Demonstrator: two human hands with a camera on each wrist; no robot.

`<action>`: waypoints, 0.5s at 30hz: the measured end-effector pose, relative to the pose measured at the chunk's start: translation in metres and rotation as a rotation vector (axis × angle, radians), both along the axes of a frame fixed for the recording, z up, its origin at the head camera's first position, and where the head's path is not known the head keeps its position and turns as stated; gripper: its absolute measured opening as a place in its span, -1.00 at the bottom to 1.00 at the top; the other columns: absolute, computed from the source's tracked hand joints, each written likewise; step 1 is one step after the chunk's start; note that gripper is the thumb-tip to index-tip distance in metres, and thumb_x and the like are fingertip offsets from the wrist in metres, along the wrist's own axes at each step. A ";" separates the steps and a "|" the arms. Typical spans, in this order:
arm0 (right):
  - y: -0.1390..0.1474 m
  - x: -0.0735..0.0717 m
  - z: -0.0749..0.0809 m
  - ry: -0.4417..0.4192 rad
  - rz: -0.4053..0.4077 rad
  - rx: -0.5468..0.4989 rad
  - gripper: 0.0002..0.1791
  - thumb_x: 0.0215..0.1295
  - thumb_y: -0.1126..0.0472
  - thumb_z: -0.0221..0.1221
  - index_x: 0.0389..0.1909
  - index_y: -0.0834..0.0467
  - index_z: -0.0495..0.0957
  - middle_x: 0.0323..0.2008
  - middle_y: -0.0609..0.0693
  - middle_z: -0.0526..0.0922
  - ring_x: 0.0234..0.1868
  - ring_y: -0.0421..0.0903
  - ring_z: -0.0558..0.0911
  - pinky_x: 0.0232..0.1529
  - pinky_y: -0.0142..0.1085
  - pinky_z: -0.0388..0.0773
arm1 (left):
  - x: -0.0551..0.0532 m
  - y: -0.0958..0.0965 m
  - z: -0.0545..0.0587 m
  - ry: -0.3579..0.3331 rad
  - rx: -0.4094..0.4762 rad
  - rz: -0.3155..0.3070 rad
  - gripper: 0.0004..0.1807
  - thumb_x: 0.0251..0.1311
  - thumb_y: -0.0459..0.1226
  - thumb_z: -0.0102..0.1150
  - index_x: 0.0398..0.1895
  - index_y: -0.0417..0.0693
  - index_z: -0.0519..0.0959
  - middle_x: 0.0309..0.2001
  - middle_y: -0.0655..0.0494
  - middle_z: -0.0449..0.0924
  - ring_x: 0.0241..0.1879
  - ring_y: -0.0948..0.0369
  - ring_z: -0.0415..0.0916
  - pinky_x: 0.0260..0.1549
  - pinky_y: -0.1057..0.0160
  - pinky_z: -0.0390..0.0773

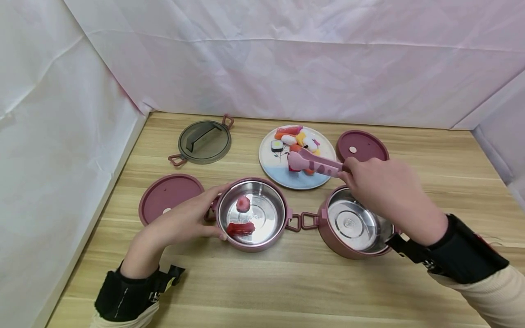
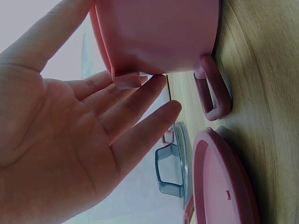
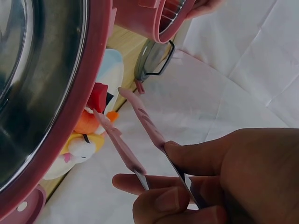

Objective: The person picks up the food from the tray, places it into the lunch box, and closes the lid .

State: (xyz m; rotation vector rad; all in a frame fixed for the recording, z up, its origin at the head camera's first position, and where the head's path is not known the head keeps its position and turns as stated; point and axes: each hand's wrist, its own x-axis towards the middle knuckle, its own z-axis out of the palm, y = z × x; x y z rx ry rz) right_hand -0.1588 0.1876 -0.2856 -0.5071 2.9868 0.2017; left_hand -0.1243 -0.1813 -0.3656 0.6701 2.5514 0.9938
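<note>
My left hand steadies the left pink pot, thumb along its near side and straight fingers touching the rim by the handle. A round pink food piece and a red strip lie inside this pot. My right hand grips pink tongs over the plate. In the right wrist view the tongs' tips stand apart, close to a red toy food piece. Toy sushi, including a roll, is heaped on the plate. Below my right hand stands the deeper pink pot, nothing inside its visible part.
A maroon lid lies left of the left pot, partly behind my left hand. Another maroon lid sits right of the plate. The transparent lid with a handle is at the back left. White cloth walls the table.
</note>
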 end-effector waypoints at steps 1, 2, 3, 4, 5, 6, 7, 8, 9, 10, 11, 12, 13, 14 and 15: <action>-0.001 -0.001 -0.001 -0.001 0.003 0.005 -0.67 0.45 -0.04 0.08 -0.15 0.17 0.56 -0.67 -0.03 0.47 -0.66 -0.08 0.40 -0.71 -0.24 0.22 | 0.000 0.000 0.000 -0.001 0.001 0.002 0.13 -0.06 -0.07 0.55 0.56 0.00 0.09 0.38 -0.11 0.40 0.31 -0.04 0.44 0.25 -0.17 0.46; -0.001 -0.001 -0.002 -0.004 0.005 0.009 -0.66 0.45 -0.05 0.08 -0.15 0.17 0.56 -0.67 -0.04 0.47 -0.66 -0.09 0.40 -0.71 -0.24 0.22 | 0.000 0.000 0.000 -0.003 -0.001 0.003 0.13 -0.06 -0.07 0.55 0.56 0.01 0.09 0.38 -0.11 0.40 0.31 -0.04 0.44 0.25 -0.17 0.46; -0.003 -0.002 -0.002 -0.006 0.007 0.011 -0.66 0.45 -0.05 0.09 -0.15 0.17 0.57 -0.67 -0.03 0.47 -0.66 -0.09 0.40 -0.71 -0.24 0.23 | 0.000 0.000 0.000 -0.005 0.003 0.003 0.13 -0.06 -0.07 0.55 0.56 0.01 0.09 0.38 -0.11 0.39 0.31 -0.04 0.43 0.25 -0.17 0.46; -0.004 -0.003 -0.003 -0.009 0.006 0.011 -0.66 0.45 -0.05 0.10 -0.15 0.17 0.58 -0.67 -0.03 0.47 -0.66 -0.09 0.41 -0.70 -0.24 0.24 | 0.000 0.000 0.000 -0.006 0.008 0.003 0.13 -0.07 -0.06 0.55 0.56 0.01 0.09 0.39 -0.11 0.39 0.32 -0.05 0.43 0.25 -0.17 0.45; -0.005 -0.003 -0.004 -0.012 0.004 0.009 -0.66 0.44 -0.05 0.10 -0.16 0.17 0.58 -0.66 -0.03 0.47 -0.65 -0.08 0.41 -0.70 -0.24 0.25 | 0.000 -0.001 0.001 -0.008 0.012 0.005 0.13 -0.07 -0.05 0.55 0.56 0.02 0.09 0.39 -0.11 0.39 0.32 -0.05 0.42 0.26 -0.17 0.45; -0.006 -0.004 -0.005 -0.017 0.000 0.007 -0.66 0.44 -0.05 0.10 -0.16 0.17 0.58 -0.66 -0.03 0.48 -0.65 -0.08 0.42 -0.69 -0.24 0.26 | 0.000 -0.001 0.001 -0.006 0.015 0.004 0.12 -0.06 -0.05 0.54 0.56 0.02 0.10 0.38 -0.11 0.39 0.32 -0.05 0.43 0.25 -0.18 0.45; -0.007 -0.005 -0.005 -0.027 -0.009 0.003 -0.66 0.44 -0.05 0.10 -0.17 0.17 0.58 -0.65 -0.02 0.48 -0.64 -0.07 0.43 -0.68 -0.24 0.27 | 0.001 -0.001 0.001 -0.005 0.017 0.001 0.12 -0.06 -0.04 0.54 0.56 0.01 0.10 0.38 -0.12 0.40 0.32 -0.06 0.43 0.25 -0.18 0.45; -0.008 -0.006 -0.006 -0.039 -0.019 0.001 -0.66 0.45 -0.06 0.09 -0.19 0.17 0.58 -0.64 -0.02 0.48 -0.63 -0.06 0.44 -0.67 -0.23 0.28 | 0.001 -0.001 0.001 -0.004 0.019 0.000 0.11 -0.05 -0.04 0.53 0.56 0.01 0.10 0.37 -0.12 0.40 0.31 -0.06 0.43 0.25 -0.19 0.45; -0.009 -0.007 -0.007 -0.048 -0.029 0.001 -0.66 0.45 -0.06 0.09 -0.20 0.16 0.57 -0.64 -0.01 0.49 -0.63 -0.05 0.45 -0.66 -0.22 0.29 | 0.001 -0.001 0.001 -0.005 0.021 -0.001 0.11 -0.04 -0.05 0.53 0.56 0.01 0.10 0.37 -0.12 0.40 0.32 -0.07 0.43 0.25 -0.19 0.45; -0.010 -0.007 -0.008 -0.061 -0.042 0.001 -0.65 0.45 -0.07 0.07 -0.22 0.16 0.56 -0.63 0.00 0.49 -0.62 -0.04 0.46 -0.65 -0.22 0.29 | 0.001 -0.001 0.001 -0.005 0.018 -0.001 0.11 -0.04 -0.05 0.53 0.56 0.01 0.10 0.37 -0.12 0.41 0.31 -0.07 0.43 0.24 -0.19 0.45; -0.011 -0.008 -0.009 -0.071 -0.053 0.003 -0.65 0.46 -0.08 0.06 -0.23 0.15 0.55 -0.63 0.00 0.49 -0.61 -0.03 0.47 -0.65 -0.21 0.30 | 0.001 -0.001 0.001 -0.005 0.014 0.000 0.10 -0.04 -0.05 0.53 0.56 0.00 0.10 0.36 -0.12 0.41 0.31 -0.06 0.44 0.24 -0.19 0.46; -0.012 -0.009 -0.009 -0.079 -0.063 0.004 -0.64 0.46 -0.08 0.04 -0.24 0.15 0.55 -0.62 0.01 0.49 -0.60 -0.03 0.47 -0.65 -0.20 0.30 | 0.001 -0.001 0.001 -0.003 0.010 0.000 0.10 -0.03 -0.06 0.53 0.55 0.00 0.10 0.36 -0.12 0.42 0.30 -0.06 0.44 0.24 -0.19 0.46; -0.013 -0.009 -0.010 -0.083 -0.070 0.007 -0.63 0.46 -0.09 0.03 -0.25 0.15 0.54 -0.62 0.01 0.49 -0.60 -0.02 0.47 -0.65 -0.19 0.30 | 0.001 -0.001 0.001 -0.002 0.006 -0.001 0.10 -0.03 -0.06 0.53 0.55 0.00 0.10 0.35 -0.12 0.42 0.30 -0.06 0.45 0.23 -0.19 0.46; -0.014 -0.009 -0.011 -0.084 -0.073 0.010 -0.63 0.46 -0.09 0.03 -0.25 0.15 0.54 -0.62 0.02 0.49 -0.60 -0.01 0.47 -0.65 -0.19 0.30 | 0.001 -0.001 0.001 0.000 0.003 0.000 0.10 -0.04 -0.06 0.53 0.55 0.00 0.10 0.35 -0.12 0.43 0.30 -0.06 0.45 0.23 -0.18 0.47; -0.014 -0.010 -0.012 -0.081 -0.072 0.013 -0.63 0.46 -0.10 0.02 -0.25 0.15 0.54 -0.62 0.02 0.48 -0.60 -0.01 0.46 -0.66 -0.19 0.29 | 0.001 -0.001 0.001 0.003 0.001 -0.001 0.10 -0.04 -0.06 0.53 0.55 0.00 0.10 0.34 -0.11 0.43 0.29 -0.05 0.46 0.23 -0.18 0.47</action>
